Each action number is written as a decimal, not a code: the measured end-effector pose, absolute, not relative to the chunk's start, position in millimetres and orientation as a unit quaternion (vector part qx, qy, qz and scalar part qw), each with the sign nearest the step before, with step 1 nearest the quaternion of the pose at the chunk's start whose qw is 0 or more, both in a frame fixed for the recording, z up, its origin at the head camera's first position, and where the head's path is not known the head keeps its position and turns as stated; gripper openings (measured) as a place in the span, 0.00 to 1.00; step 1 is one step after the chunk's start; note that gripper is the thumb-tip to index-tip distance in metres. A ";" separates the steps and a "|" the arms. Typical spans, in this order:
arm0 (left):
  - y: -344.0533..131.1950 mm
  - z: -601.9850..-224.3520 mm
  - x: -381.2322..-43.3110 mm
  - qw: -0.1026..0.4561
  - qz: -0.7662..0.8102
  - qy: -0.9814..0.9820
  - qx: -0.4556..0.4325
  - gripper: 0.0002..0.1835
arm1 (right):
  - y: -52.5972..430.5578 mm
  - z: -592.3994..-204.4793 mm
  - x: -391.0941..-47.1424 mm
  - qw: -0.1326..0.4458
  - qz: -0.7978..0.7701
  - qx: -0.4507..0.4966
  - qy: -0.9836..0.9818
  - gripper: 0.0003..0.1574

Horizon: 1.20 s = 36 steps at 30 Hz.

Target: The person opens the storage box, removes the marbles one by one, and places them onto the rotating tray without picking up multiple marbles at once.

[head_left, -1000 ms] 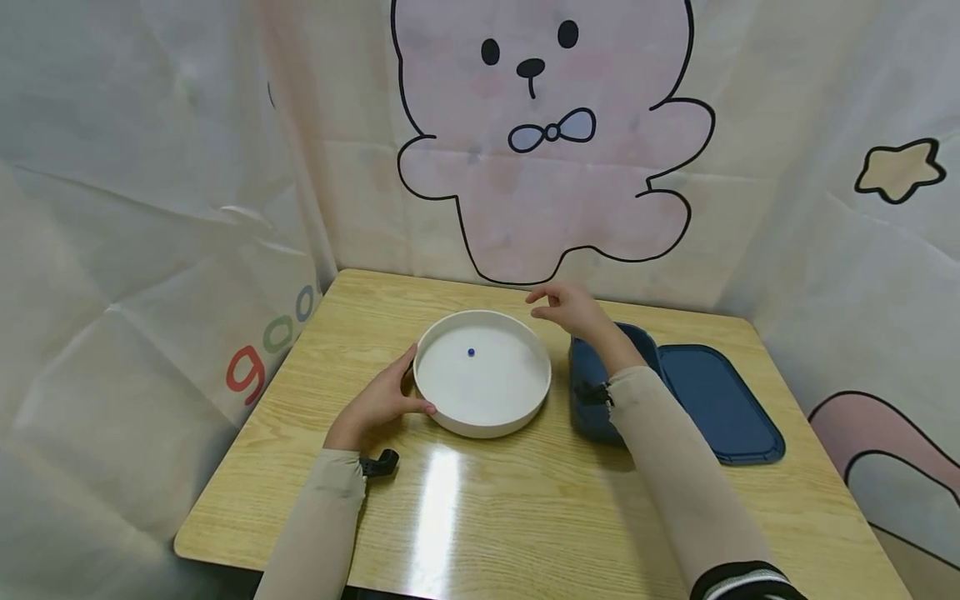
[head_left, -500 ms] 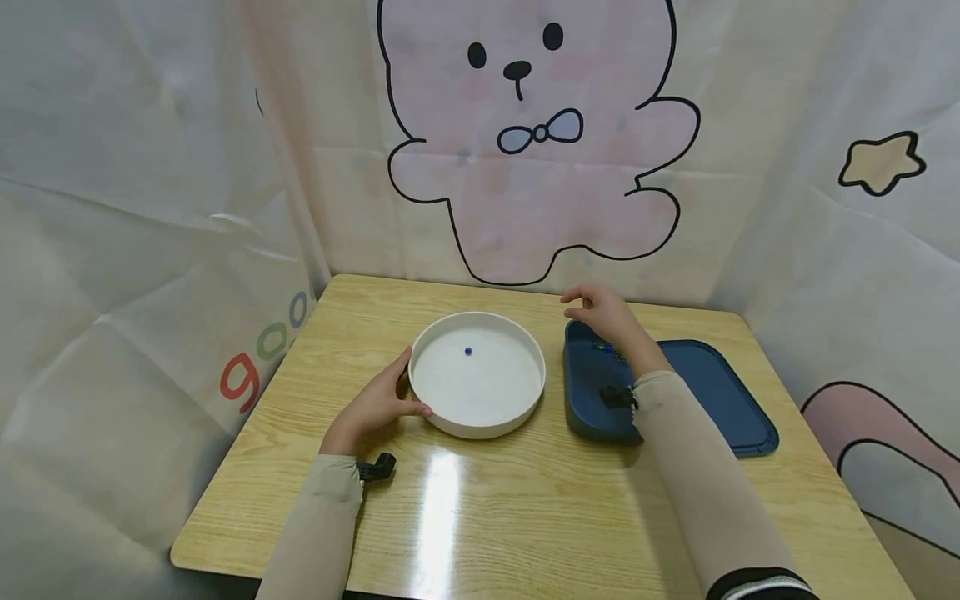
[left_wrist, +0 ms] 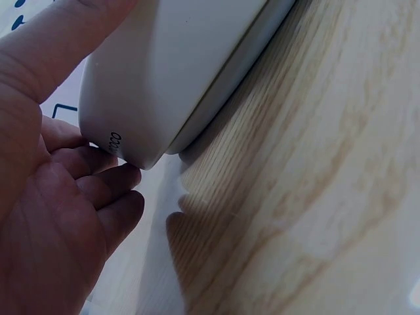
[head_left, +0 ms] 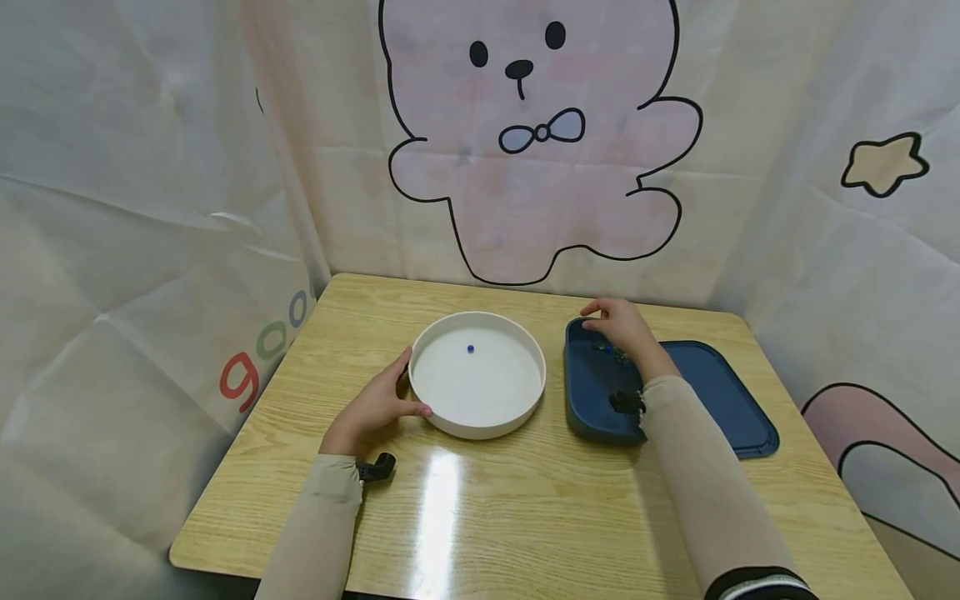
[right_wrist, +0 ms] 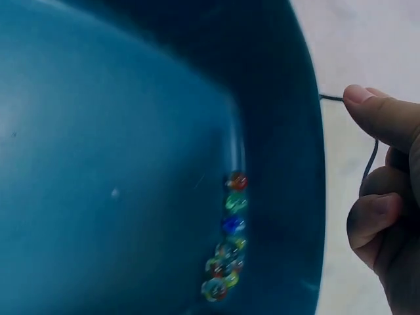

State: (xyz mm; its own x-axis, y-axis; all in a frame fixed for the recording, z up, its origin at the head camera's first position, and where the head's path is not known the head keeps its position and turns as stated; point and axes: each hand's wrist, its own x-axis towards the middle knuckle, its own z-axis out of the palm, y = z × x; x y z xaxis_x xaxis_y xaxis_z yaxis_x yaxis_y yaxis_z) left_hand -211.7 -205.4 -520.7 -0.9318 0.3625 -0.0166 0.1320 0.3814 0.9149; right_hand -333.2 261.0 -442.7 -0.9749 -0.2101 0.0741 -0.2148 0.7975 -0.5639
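A shallow round white dish stands on the table with one small blue marble in it. My left hand grips the dish's left side, thumb at the near rim and fingers against the outer wall. To the right is a dark blue box with several glass marbles gathered along one inner wall. My right hand hovers at the box's far end, fingers loosely bent, thumb and forefinger apart. Nothing shows between them in the right wrist view, where the hand appears beyond the rim.
A flat blue lid lies right of the box, partly behind the right sleeve. The wooden table ends at a printed curtain at the back and sides.
My right hand has moved right from beside the dish to over the box's far end, lowering slightly, and the marbles in the box now show. My left hand keeps its grip on the dish.
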 end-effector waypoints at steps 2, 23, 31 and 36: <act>-205.5 -519.9 -211.4 0.108 0.533 0.826 0.149 0.73 | 264.4 -445.6 -333.6 -0.002 0.286 0.109 -0.952 0.15; -205.3 -515.5 -210.2 0.107 0.521 0.833 0.152 0.71 | 276.1 -471.9 -336.3 -0.063 0.258 0.045 -0.963 0.19; -204.8 -517.6 -211.0 0.110 0.525 0.830 0.153 0.71 | 275.6 -479.4 -334.2 -0.093 0.282 -0.007 -0.955 0.19; -204.9 -518.8 -211.6 0.108 0.528 0.828 0.154 0.72 | 275.6 -485.9 -332.5 -0.104 0.298 -0.034 -0.948 0.19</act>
State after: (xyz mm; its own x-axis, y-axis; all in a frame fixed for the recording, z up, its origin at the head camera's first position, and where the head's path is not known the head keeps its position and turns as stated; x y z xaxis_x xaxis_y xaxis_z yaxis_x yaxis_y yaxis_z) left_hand -211.6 -204.9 -518.8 -0.9290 0.3698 -0.0163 0.1415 0.3955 0.9075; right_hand -332.5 275.6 -485.9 -0.9758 0.0029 -0.2184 0.1272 0.8205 -0.5573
